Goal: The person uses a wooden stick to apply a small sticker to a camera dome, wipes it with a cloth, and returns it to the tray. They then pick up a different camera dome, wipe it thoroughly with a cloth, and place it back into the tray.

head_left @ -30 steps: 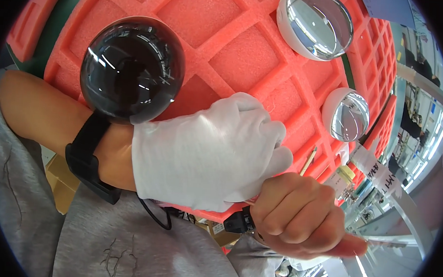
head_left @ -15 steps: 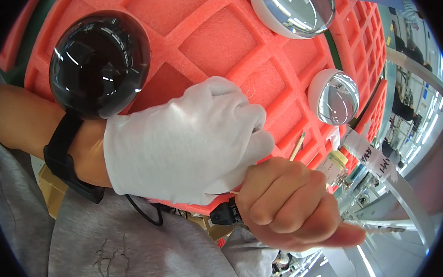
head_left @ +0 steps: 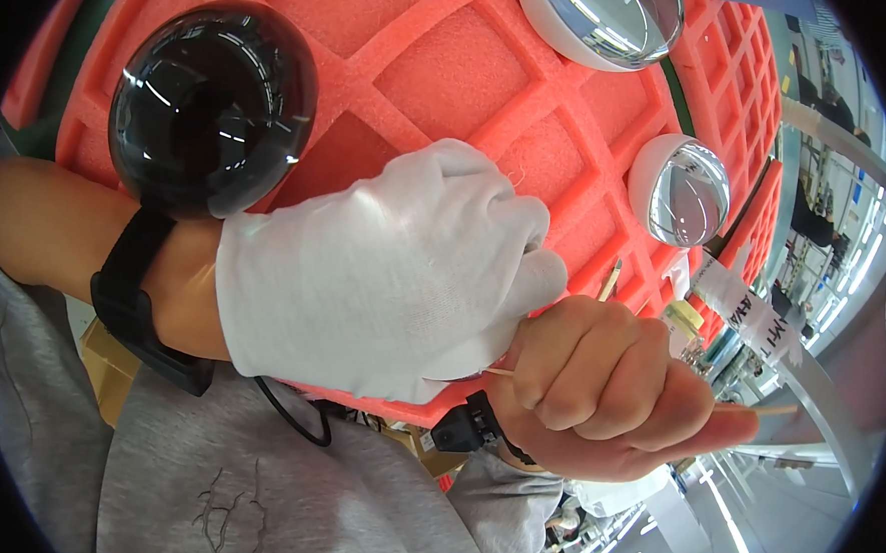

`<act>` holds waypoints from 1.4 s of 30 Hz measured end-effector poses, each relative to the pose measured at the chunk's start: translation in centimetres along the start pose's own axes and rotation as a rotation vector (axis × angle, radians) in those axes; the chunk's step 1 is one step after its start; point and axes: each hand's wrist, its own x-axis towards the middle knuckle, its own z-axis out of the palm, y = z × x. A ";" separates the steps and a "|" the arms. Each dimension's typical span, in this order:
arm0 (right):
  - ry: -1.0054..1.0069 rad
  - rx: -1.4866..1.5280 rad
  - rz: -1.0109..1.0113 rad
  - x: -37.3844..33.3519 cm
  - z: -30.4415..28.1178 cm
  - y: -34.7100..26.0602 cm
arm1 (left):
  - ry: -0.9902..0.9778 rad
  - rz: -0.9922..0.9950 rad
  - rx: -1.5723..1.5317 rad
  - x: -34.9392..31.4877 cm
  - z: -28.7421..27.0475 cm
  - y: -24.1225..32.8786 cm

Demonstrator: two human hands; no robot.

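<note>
Thin stick — at the near edge of the red foam tray, long axis roughly left to right. Bare right hand fisted round it; left end by white-gloved left hand, fingers curled — contents hidden, can't tell grip.

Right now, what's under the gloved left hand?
Red gridded foam shows beside the gloved left hand; its palm side and whatever lies directly beneath are covered, so I can't tell what's there.
</note>
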 end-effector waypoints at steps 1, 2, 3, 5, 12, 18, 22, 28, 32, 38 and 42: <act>0.001 -0.003 0.003 0.0 0.0 0.1 | -0.017 0.008 -0.002 0.2 -0.2 -0.1; -0.013 -0.028 -0.027 0.0 0.2 0.3 | -0.036 0.011 -0.003 0.1 -0.4 -0.1; -0.028 -0.053 -0.056 0.1 0.3 0.5 | -0.037 0.006 -0.004 0.1 -0.1 -0.2; -0.041 -0.072 -0.084 0.0 0.7 0.8 | 0.066 0.000 0.026 0.2 0.7 -0.2; -0.161 -0.210 -0.067 -0.5 1.1 0.8 | -0.013 -0.002 -0.145 0.4 0.2 -0.5; 0.009 0.033 0.001 -0.1 0.2 0.2 | -0.081 0.070 -0.024 0.4 -0.3 -0.5; 0.042 0.050 -0.032 0.0 0.0 0.2 | -0.022 0.036 -0.030 0.2 0.2 -0.3; -0.087 -0.157 -0.100 -0.5 1.0 1.0 | -0.027 0.002 -0.120 0.3 0.2 -0.5; -0.164 -0.193 -0.094 -0.6 1.3 1.2 | 0.010 -0.006 -0.097 0.1 0.3 -0.4; 0.042 0.026 -0.033 -0.1 -0.1 0.3 | 0.018 0.061 -0.054 0.2 0.4 -0.6; 0.026 -0.009 -0.037 -0.1 0.1 0.3 | 0.003 0.038 -0.068 0.4 0.4 -0.5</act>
